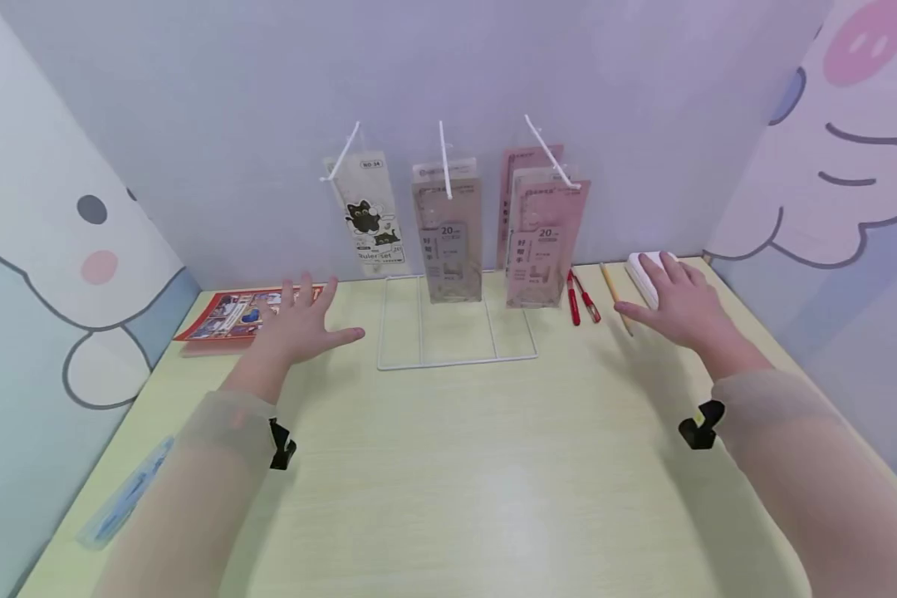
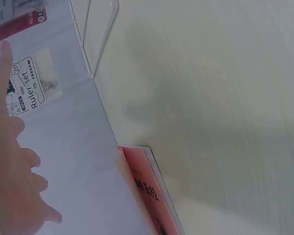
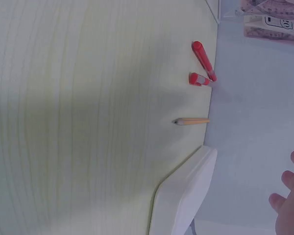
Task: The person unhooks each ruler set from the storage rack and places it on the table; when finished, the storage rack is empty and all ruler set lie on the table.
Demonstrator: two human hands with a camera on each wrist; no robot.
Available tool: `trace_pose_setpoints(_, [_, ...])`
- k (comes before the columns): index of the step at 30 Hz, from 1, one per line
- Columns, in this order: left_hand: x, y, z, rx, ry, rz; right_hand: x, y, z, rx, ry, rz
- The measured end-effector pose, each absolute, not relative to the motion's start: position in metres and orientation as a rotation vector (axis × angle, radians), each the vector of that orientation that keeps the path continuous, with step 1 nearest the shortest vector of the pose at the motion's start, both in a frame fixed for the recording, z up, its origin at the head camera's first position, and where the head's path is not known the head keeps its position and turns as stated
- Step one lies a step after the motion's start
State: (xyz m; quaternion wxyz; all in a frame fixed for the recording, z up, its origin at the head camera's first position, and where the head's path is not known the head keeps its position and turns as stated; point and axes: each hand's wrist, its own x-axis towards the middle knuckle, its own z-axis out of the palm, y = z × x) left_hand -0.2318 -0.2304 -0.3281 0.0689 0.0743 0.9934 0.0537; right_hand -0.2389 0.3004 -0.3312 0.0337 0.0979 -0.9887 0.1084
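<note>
My left hand [image 1: 291, 325] is raised with fingers spread, beside a red-edged booklet [image 1: 220, 320] that lies on another at the back left. In the left wrist view nothing is in the left hand [image 2: 12, 166], and the booklets [image 2: 149, 191] lie below it. My right hand [image 1: 680, 306], fingers also spread, is over a white box-like object [image 1: 640, 282] at the back right and partly hides it. Just left of that hand lies a yellow pencil [image 1: 610, 282]. The right wrist view shows the white object [image 3: 179, 196] apart from the fingers [image 3: 290, 180].
Packaged ruler sets [image 1: 366, 208] hang from white hooks [image 1: 444, 158] on the back wall. A white wire rack [image 1: 456, 363] lies below them. Two red pens [image 1: 573, 303] are right of it. A clear bluish packet [image 1: 123, 498] lies at the left, partly behind my arm. Walls enclose the table [image 1: 478, 465].
</note>
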Motion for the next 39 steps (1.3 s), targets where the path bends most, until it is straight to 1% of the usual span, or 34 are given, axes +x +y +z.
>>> trace_pose_setpoints(7, [-0.229, -0.221, -0.343, 0.289, 2.996, 0.208, -0.243, 0.297, -0.337, 0.381, -2.869, 0.747])
trace_pose_setpoints(13, [-0.233, -0.209, -0.361, 0.319, 2.964, 0.316, -0.243, 0.284, -0.338, 0.271, -2.799, 1.052])
trace_pose_setpoints(17, [-0.237, -0.202, -0.372, 0.337, 2.941, 0.379, -0.242, 0.271, -0.338, 0.238, -2.75, 1.168])
trace_pose_setpoints(26, [-0.244, -0.197, -0.396, 0.366, 2.921, 0.473, -0.25, 0.245, -0.342, 0.299, -2.681, 1.253])
trace_pose_setpoints(39, [-0.247, -0.194, -0.409, 0.348, 2.913, 0.553, -0.257, 0.208, -0.343, 0.377, -2.488, 1.288])
